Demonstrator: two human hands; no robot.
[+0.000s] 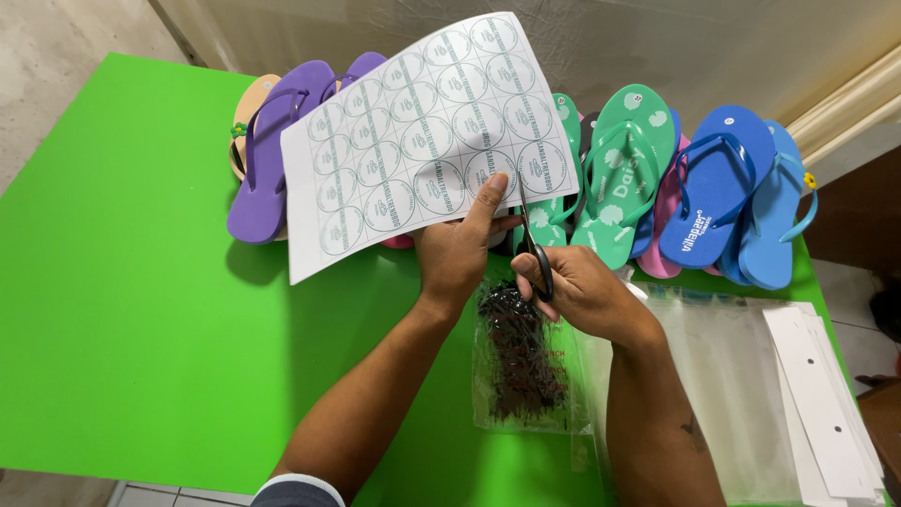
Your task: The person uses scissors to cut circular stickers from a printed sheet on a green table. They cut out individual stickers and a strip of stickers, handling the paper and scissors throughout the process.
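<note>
My left hand point(457, 253) holds up a white sheet printed with rows of round labels point(427, 141), pinching its lower edge with the thumb on top. In my right hand point(582, 291) are black-handled scissors point(533, 246), fingers through the loops. The blades point up at the sheet's bottom edge beside my left thumb. Both hands hover over the green table point(141, 282).
A row of flip-flops lies along the table's far edge: purple point(267, 155), green point(624, 174) and blue point(718, 192) ones. A clear bag of small black pieces point(521, 361) lies under my wrists. Clear plastic bags point(723, 376) and white card strips point(826, 404) are stacked at right.
</note>
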